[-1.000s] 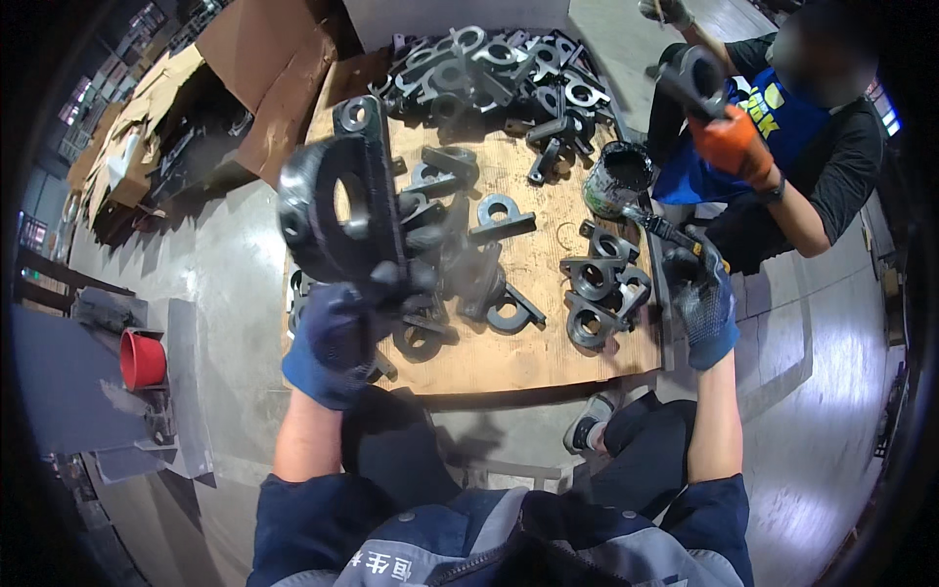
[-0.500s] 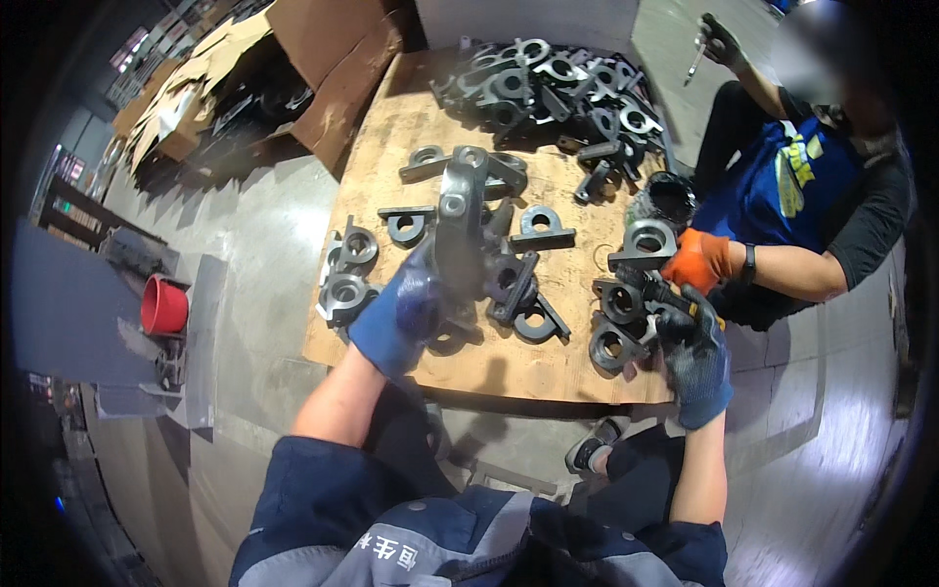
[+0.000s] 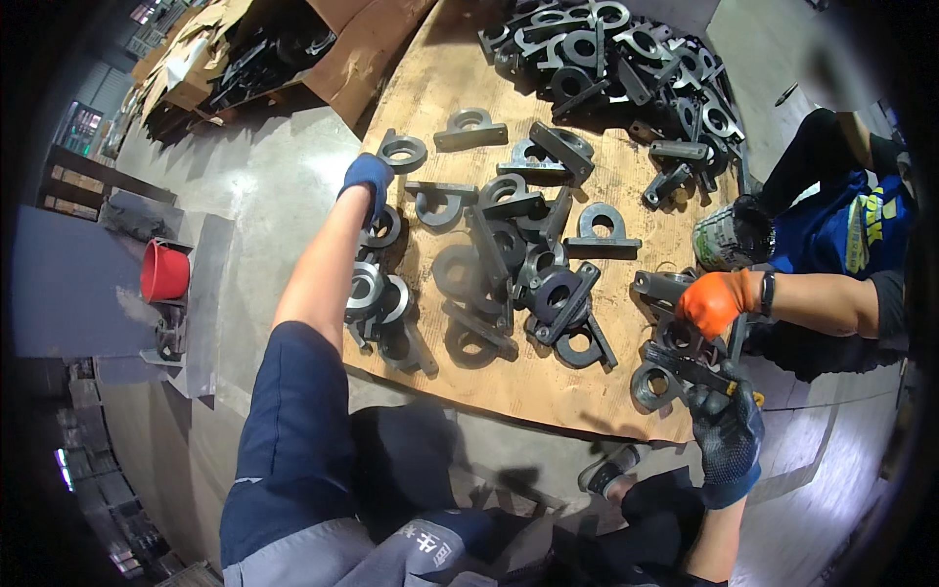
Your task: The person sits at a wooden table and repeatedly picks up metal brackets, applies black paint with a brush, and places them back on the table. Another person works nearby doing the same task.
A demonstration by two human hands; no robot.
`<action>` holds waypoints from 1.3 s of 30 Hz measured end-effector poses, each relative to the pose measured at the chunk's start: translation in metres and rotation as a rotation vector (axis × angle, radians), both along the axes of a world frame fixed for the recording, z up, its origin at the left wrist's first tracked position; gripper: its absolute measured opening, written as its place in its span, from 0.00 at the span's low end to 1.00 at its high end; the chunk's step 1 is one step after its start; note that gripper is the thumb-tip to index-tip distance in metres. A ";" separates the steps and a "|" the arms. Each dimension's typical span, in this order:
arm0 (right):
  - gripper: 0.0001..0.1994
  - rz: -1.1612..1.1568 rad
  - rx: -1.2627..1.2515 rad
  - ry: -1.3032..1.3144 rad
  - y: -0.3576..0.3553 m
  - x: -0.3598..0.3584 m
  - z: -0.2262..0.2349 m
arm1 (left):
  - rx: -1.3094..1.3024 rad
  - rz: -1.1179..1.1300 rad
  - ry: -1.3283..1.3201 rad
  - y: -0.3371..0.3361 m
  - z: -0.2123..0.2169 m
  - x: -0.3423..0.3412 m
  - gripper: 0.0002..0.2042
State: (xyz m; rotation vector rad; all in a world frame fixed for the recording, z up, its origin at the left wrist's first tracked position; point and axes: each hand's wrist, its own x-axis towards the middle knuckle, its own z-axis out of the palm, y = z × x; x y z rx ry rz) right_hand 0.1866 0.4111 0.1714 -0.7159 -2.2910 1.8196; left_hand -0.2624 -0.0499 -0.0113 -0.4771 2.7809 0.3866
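My left hand (image 3: 368, 184), in a blue glove, reaches to the table's far left edge. It closes on a dark metal ring bracket (image 3: 402, 150); the fingertips are partly hidden. Nearer me, more ring brackets (image 3: 364, 285) lie stacked along that edge. At the right front corner, my right hand (image 3: 726, 438), in a dark coated glove, is closed round a long black tool (image 3: 689, 366) with a yellow end, whose exact kind I cannot make out. That tool lies over a ring bracket (image 3: 653, 385), close to a co-worker's orange-gloved hand (image 3: 719, 301).
A heap of brackets (image 3: 626, 59) covers the back of the wooden tabletop (image 3: 587, 411); several lie loose mid-table. An open can (image 3: 719, 240) with dark contents stands at the right, beside the seated co-worker. Left, a cardboard box (image 3: 342, 78) and a red bucket (image 3: 164, 271) stand off the table.
My left hand has carried the bracket from above mid-table to the far left edge. The view has shifted. My right hand still grips the tool; the co-worker's orange-gloved hand has come nearer it.
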 end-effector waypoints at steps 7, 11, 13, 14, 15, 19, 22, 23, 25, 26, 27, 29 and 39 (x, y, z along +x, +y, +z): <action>0.17 0.100 0.360 -0.023 -0.001 -0.008 -0.007 | -0.173 0.011 0.114 0.023 0.008 0.003 0.19; 0.16 0.124 0.365 -0.010 -0.009 -0.017 0.001 | -0.354 -0.304 0.348 0.000 -0.012 0.023 0.14; 0.16 0.131 0.396 -0.001 -0.009 -0.017 0.002 | -0.289 -0.554 0.546 0.008 -0.013 0.032 0.14; 0.17 0.088 0.281 0.009 -0.007 -0.015 -0.001 | -0.204 -0.661 0.412 0.016 -0.014 0.033 0.26; 0.17 0.050 0.166 0.017 -0.003 -0.011 -0.005 | -0.204 -0.810 0.452 0.019 -0.017 0.043 0.26; 0.28 0.095 0.307 0.002 0.007 -0.003 -0.013 | -0.273 -0.828 0.138 0.039 -0.034 0.036 0.22; 0.29 0.173 0.539 0.047 0.002 -0.008 -0.007 | -0.359 -0.741 0.041 0.048 -0.039 0.022 0.14; 0.28 0.157 0.501 0.012 0.004 -0.009 -0.006 | -0.373 -0.756 0.145 0.037 -0.048 0.018 0.10; 0.27 0.103 0.418 -0.079 0.006 -0.005 -0.008 | -0.319 -0.889 0.079 0.044 -0.025 0.030 0.09; 0.25 0.064 0.365 -0.099 0.005 -0.006 -0.008 | -0.284 -0.944 0.051 0.040 -0.019 0.033 0.09; 0.23 0.024 0.313 -0.115 0.003 -0.009 -0.006 | -0.226 -0.959 -0.060 0.038 -0.009 0.034 0.10; 0.21 0.148 0.477 -0.004 -0.007 -0.018 0.004 | -0.258 -0.995 -0.277 0.038 0.006 0.038 0.11; 0.24 0.130 0.059 0.149 -0.007 0.011 0.007 | 0.835 -0.378 -0.549 0.004 0.112 0.192 0.14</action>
